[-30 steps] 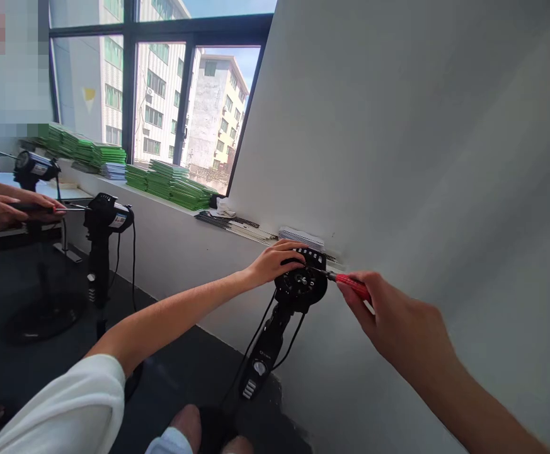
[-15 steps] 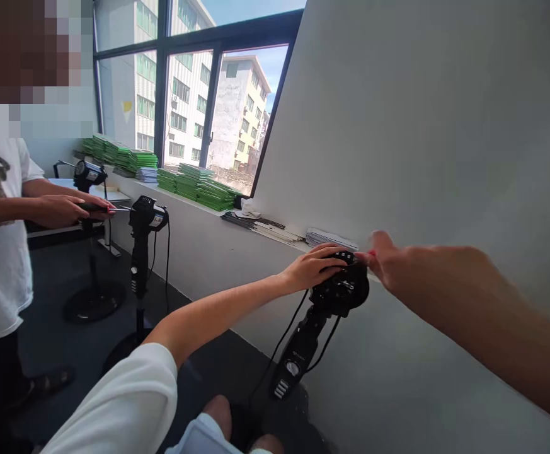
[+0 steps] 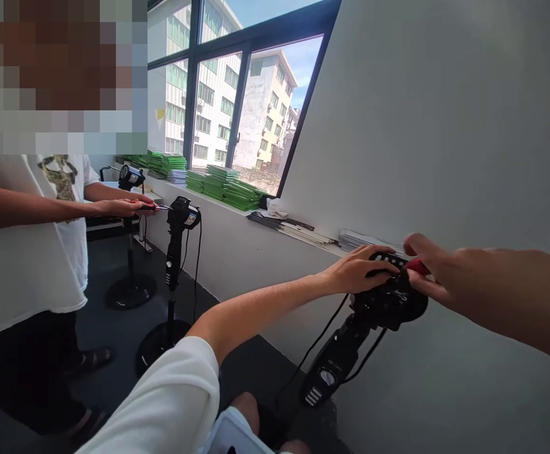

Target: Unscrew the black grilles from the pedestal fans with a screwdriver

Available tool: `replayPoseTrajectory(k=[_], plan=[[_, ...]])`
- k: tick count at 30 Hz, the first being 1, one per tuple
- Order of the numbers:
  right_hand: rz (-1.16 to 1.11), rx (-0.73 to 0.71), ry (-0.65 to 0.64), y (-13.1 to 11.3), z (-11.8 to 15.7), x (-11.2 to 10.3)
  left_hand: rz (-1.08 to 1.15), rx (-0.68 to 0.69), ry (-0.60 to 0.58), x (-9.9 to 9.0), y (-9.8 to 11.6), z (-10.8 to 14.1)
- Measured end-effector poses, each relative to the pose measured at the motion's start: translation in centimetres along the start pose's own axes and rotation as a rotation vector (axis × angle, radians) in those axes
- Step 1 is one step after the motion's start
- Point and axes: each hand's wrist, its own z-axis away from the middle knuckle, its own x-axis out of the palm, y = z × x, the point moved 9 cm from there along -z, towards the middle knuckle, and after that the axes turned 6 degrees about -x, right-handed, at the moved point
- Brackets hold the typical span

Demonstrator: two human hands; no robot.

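Fan head [image 3: 390, 306], black and grille-less, stands atop its black neck [image 3: 334, 359] at the person's right front, close to the pale wall [image 3: 468, 157]. The left hand [image 3: 362, 270] grasps its slotted top edge, fingers curled over; the right hand [image 3: 438, 270] clenches a red-handled tool [image 3: 418, 267], probably a screwdriver, aimed at the upper face. The tip is hidden, so contact cannot be told. Working well here would mean bracing the head firmly against twist, keeping the shaft in line with whatever it engages, and pressing along it while turning, with the left fingertips clear of the tip. Beyond, paper stacks [image 3: 357, 239] lie on the ledge, and a co-worker's hands [image 3: 130, 207] hold a tool at another fan [image 3: 180, 214].

Compared with a second ago, the head sits farther right in view, more of the co-worker shows, and the right hand has closed in, back upward, hiding the shaft that was visible then. The left hand keeps its place.
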Motion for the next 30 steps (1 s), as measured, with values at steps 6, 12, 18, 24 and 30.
replayPoseTrajectory(k=[6,12,18,24,30], plan=[[0.027,0.01,-0.012,0.1,-0.1,-0.2,-0.008,0.046,0.012,-0.4,0.6,0.7],[0.07,0.05,-0.066,0.3,0.1,0.0,0.029,0.05,0.059,0.1,0.1,0.7],[-0.01,0.027,-0.025,0.6,0.2,1.1,0.081,0.05,0.081,-0.1,0.0,1.2],[-0.095,-0.019,-0.055,0.0,1.1,1.1,0.108,0.007,0.057,-0.3,0.1,2.0],[-0.096,-0.008,0.036,0.1,1.6,0.5,0.121,-0.03,0.095,-1.0,0.2,2.6]])
